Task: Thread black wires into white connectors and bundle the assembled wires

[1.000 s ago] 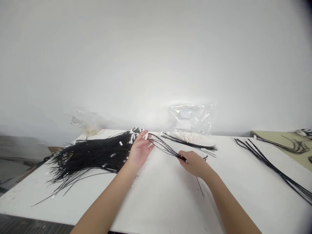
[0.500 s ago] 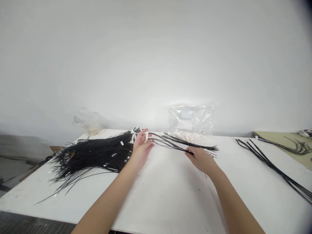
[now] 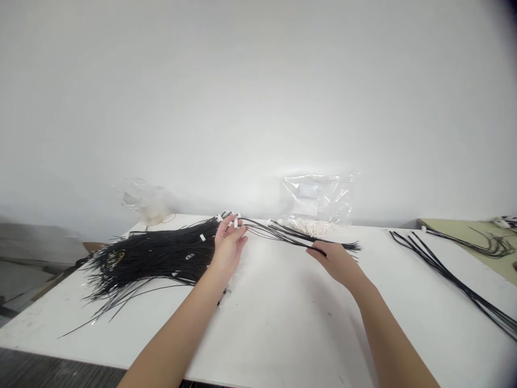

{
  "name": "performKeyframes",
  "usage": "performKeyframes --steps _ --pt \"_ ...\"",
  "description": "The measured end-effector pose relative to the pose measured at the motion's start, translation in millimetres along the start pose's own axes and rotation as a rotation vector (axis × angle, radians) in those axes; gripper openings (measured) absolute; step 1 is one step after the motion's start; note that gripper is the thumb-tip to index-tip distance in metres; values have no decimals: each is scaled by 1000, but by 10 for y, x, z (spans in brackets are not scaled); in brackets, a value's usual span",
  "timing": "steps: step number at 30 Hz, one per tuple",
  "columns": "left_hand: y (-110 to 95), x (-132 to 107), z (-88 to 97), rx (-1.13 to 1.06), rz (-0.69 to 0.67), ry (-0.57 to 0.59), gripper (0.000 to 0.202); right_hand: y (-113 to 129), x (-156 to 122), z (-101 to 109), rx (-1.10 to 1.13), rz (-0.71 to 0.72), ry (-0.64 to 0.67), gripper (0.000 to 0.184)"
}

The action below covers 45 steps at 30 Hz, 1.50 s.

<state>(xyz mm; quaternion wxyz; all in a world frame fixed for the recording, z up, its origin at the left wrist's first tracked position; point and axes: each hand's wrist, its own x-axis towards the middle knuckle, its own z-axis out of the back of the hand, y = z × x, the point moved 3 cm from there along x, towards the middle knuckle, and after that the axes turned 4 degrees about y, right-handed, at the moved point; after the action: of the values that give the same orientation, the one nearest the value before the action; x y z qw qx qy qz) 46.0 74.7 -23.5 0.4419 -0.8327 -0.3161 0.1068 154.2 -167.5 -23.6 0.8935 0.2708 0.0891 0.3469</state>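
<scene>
Clock read from mid-tabletop (image 3: 266, 334), twelve toward the wall. Main change over the last second: the right hand (image 3: 333, 261) has slid outward along the held black wires (image 3: 299, 244) and sits farther toward two o'clock, while the left hand (image 3: 228, 248) has drifted slightly toward ten. The gap between them is wider, the wires run longer and flatter, and the loose tail that hung below the right hand no longer shows. Left hand at eleven, fingertips narrowed about the white connector (image 3: 236, 221) at the wires' end; right hand curled round the strands near their other end. The wires lie between the two, raised above the tabletop. For the work in hand, this reads as the strands being gathered and drawn out into one line; whether all lie even inside the right hand cannot be told. Large pile of black wires (image 3: 161, 253) at ten, unchanged. Clear bag (image 3: 323, 194) at one, with white pieces (image 3: 309, 226) and a smaller bunch (image 3: 351, 247) before it. Long bundle (image 3: 452, 277) at three, likewise undisturbed.
</scene>
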Motion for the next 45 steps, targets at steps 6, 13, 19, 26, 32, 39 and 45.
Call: performKeyframes --steps 6,13,19,26,32,39,45 --pt "-25 16 29 6 -29 -63 42 58 -33 35 191 -8 79 33" --pt "-100 46 62 58 -101 -143 41 15 -46 24 262 35 110 33" --pt "-87 66 100 81 -85 -170 40 -2 -54 45 291 28 99 32" --pt "-88 55 90 111 -60 -174 40 23 -55 89 369 50 39 32" --pt "-25 74 109 123 47 -156 43 1 -60 158 480 33 -52 30" --pt "41 9 36 258 147 -87 49 -83 -54 234 730 -35 -265 33" --pt "68 -37 12 370 243 -58 52 -224 -59 393 1253 76 -505 27"
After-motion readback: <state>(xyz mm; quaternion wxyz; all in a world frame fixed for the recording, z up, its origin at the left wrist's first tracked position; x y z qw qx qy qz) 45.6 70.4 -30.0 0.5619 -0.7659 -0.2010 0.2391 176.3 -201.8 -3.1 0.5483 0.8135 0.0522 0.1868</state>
